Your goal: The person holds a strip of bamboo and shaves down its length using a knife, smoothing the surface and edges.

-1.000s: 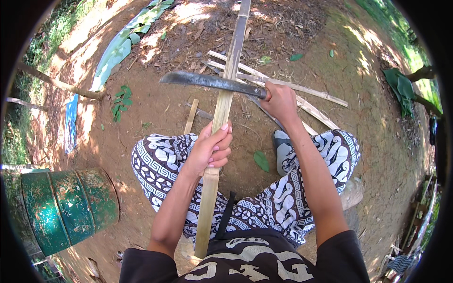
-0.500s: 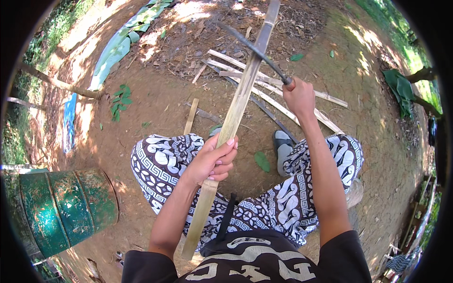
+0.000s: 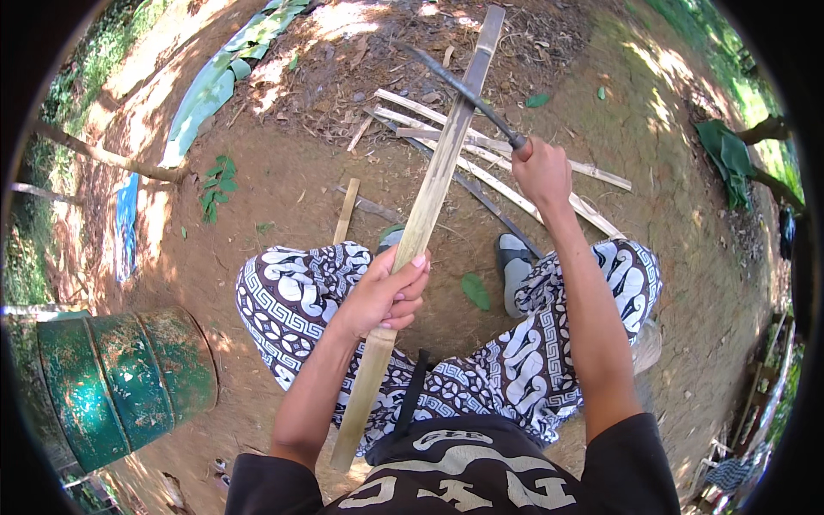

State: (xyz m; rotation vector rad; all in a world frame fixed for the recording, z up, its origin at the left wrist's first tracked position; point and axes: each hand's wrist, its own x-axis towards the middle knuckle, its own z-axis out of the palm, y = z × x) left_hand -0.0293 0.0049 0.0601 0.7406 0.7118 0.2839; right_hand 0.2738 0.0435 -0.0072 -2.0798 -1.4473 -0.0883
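Note:
My left hand point(image 3: 390, 294) is wrapped round a long split bamboo strip point(image 3: 433, 190), just above one of its joints. The strip slants from beside my lap up and away to the right. Its far part is darker, its middle pale and scraped. In my right hand point(image 3: 543, 172) is the handle of a machete point(image 3: 468, 93), its dark, slightly curved blade pointing far left. The blade lies across the strip's far part; whether its edge bites in cannot be told. Several cut bamboo strips point(image 3: 506, 180) lie crossed on the ground beyond my feet.
A rusty green drum point(image 3: 129, 378) lies at the left. A short wooden piece point(image 3: 347, 210) rests on the dirt ahead of my left knee. Broad banana leaves point(image 3: 202, 99) stretch along the far left, near a thin branch point(image 3: 112, 153) and a blue sheet point(image 3: 126, 225).
The bamboo strip's far end has come slightly nearer and is now fully in view. Both hands keep their grip, and the machete has barely shifted along with the strip.

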